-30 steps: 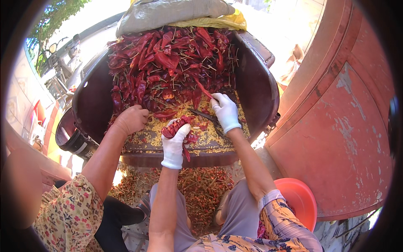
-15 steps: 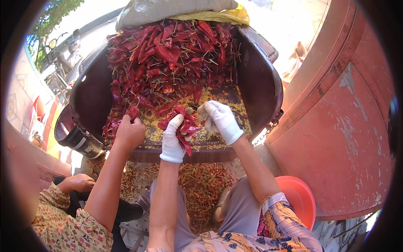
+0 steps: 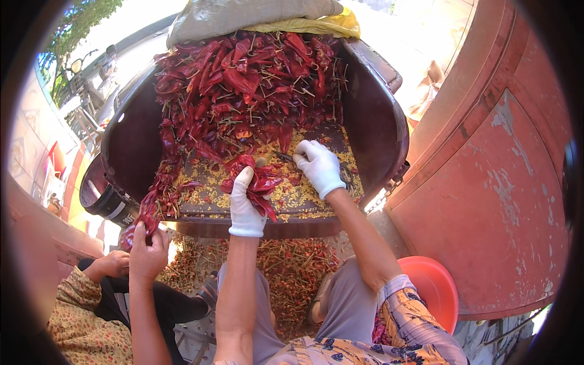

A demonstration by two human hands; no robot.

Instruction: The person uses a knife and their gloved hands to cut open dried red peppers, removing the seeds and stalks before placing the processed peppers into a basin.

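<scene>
Red peppers (image 3: 266, 180) fill the left hand (image 3: 245, 210) above the cart's (image 3: 274, 229) front edge; right hand (image 3: 318, 167) curls beside scissors (image 3: 283, 156), grip unclear. Stems (image 3: 295, 267) litter floor (image 3: 348, 247); large heap (image 3: 237, 85) remains toward back edge.

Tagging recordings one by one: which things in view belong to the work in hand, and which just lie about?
In use: peppers in the left hand; scissors by the right hand; pepper pile; dark tub.
Apparently idle: black container at left; background bike.

Wrinkled, glossy red peppers (image 3: 263, 182) sit bunched in the left hand (image 3: 244, 210).
</scene>
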